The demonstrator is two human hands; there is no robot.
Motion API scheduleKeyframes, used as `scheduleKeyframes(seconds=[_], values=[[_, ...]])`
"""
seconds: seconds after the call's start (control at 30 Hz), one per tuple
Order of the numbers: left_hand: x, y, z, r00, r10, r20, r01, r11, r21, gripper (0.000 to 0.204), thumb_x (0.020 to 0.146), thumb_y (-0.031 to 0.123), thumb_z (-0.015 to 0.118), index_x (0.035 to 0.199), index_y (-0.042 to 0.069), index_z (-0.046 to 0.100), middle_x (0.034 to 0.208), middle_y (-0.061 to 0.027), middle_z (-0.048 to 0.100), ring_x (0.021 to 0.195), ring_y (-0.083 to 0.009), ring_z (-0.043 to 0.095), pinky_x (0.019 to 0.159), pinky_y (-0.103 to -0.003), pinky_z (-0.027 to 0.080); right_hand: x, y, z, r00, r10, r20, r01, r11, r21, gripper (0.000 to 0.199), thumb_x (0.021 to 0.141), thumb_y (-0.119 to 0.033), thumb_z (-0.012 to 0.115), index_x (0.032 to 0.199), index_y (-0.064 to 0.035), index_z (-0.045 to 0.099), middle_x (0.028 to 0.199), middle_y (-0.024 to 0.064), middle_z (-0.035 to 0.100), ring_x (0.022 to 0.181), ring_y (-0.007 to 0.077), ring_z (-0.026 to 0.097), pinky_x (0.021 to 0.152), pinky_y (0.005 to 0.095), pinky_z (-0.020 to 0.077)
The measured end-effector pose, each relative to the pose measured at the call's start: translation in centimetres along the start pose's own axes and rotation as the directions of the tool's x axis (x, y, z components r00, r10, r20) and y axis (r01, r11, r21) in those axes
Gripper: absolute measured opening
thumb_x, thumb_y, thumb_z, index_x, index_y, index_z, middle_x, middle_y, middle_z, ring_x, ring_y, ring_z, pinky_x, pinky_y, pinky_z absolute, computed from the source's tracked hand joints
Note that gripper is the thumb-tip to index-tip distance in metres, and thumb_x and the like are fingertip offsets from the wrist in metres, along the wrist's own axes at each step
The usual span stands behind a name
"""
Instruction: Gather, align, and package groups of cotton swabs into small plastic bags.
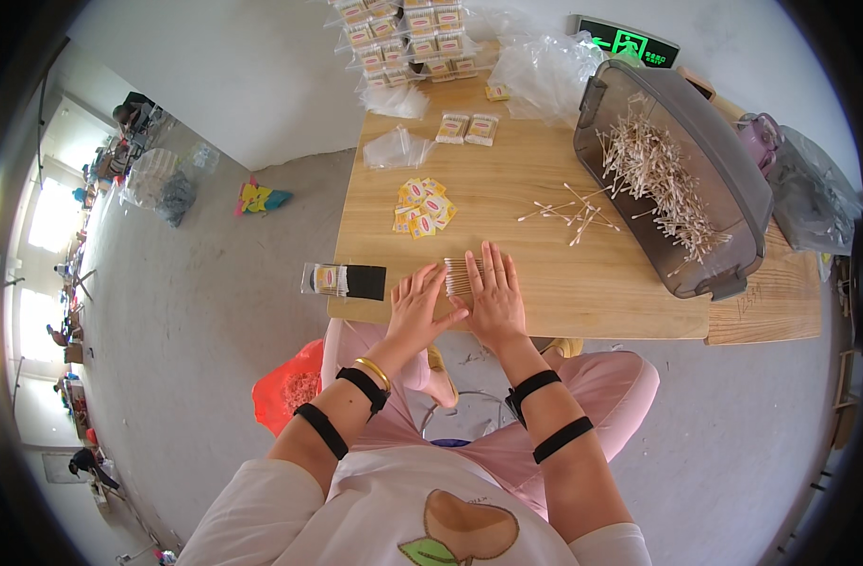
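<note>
Both hands sit at the lower centre of the frame, w/ a small flat bundle of wooden-stick cotton swabs [457, 276] on the near edge of the light wooden table [545, 189]. Left hand [414, 307] and right hand [494, 294] lie flat, fingers spread, pressing and squaring the bundle between them; nothing pinched. Done, judging by the layout: stacked clear packs of swabs [408, 38] at top centre, two filled packs [468, 128] below them. Left: a grey plastic bin [681, 174] at the right w/ many loose swabs, a few scattered swabs [573, 212], yellow paper labels [423, 209] mid-table. Approx. early-to-mid.
</note>
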State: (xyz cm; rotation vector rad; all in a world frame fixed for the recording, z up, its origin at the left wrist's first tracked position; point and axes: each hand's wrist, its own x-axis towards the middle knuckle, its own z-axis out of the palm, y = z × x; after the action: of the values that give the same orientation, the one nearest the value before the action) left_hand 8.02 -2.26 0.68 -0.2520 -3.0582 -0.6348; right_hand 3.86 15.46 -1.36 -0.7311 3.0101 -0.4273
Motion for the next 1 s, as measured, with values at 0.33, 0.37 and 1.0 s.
scheduleKeyframes(seconds=[0.33, 0.37, 1.0], values=[[0.6, 0.2, 0.0, 0.998, -0.006, -0.06, 0.004, 0.999, -0.033, 0.09, 0.089, 0.063, 0.069, 0.155, 0.008, 0.043, 0.154, -0.0131, 0.043, 0.136, -0.0356, 0.043, 0.112, -0.051, 0.031, 0.0, 0.3, -0.3, 1.0, 0.0, 0.001, 0.0, 1.0, 0.003, 0.083, 0.103, -0.058, 0.045, 0.164, -0.0066, 0.022, 0.171, 0.0206, 0.015, 0.16, 0.0316, 0.009, 0.13, 0.0483, 0.0074], [1.0, 0.4, -0.2, 0.999, -0.007, -0.039, 0.006, 1.0, -0.026, 0.087, 0.089, 0.058, 0.07, 0.154, 0.007, 0.042, 0.154, -0.0138, 0.042, 0.136, -0.0363, 0.043, 0.113, -0.051, 0.031, 0.1, 0.4, -0.3, 1.0, -0.001, 0.002, 0.001, 1.0, 0.0, 0.083, 0.103, -0.058, 0.044, 0.164, -0.0059, 0.022, 0.171, 0.0208, 0.015, 0.16, 0.032, 0.009, 0.13, 0.0483, 0.0073], [0.9, 2.2, 2.3, 0.994, 0.082, 0.067, -0.092, 0.983, 0.162, 0.077, 0.107, 0.047, 0.043, 0.163, 0.001, 0.02, 0.167, -0.0159, 0.03, 0.156, -0.0284, 0.025, 0.128, -0.05, 0.014, -0.3, -0.4, 0.1, 0.999, 0.004, -0.033, -0.001, 0.995, 0.1, 0.071, 0.1, -0.041, 0.047, 0.158, -0.0016, 0.036, 0.167, 0.0262, 0.022, 0.158, 0.039, 0.015, 0.13, 0.0527, 0.0107]])
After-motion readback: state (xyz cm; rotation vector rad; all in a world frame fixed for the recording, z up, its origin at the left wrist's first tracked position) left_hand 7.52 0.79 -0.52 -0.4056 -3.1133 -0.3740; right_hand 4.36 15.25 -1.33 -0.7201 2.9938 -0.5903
